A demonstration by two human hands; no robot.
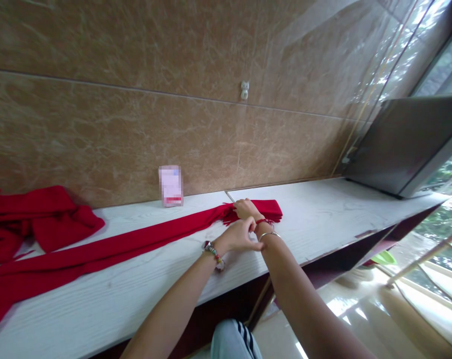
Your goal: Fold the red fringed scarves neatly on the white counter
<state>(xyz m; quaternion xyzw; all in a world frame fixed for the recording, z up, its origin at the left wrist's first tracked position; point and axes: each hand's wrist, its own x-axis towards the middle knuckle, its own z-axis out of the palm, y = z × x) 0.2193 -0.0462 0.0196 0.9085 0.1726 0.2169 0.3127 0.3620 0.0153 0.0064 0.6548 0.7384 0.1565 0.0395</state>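
Observation:
A long red scarf point(110, 249) lies stretched along the white wooden counter point(99, 304), its fringed end point(269, 209) to the right. My right hand point(246, 208) rests on that fringed end with fingers curled down onto the cloth. My left hand point(240, 236) is beside it, fingers pinched at my right wrist, where a red string and a metal bangle point(270, 234) sit. What the left fingers pinch is too small to make out. My left wrist wears a beaded bracelet point(214, 252).
More bunched red cloth point(42, 217) lies at the counter's far left. A small pink card point(171, 186) leans against the brown marble wall. A grey panel point(401, 144) stands at the right end. A small white hook point(244, 90) is on the wall. Shiny floor lies below right.

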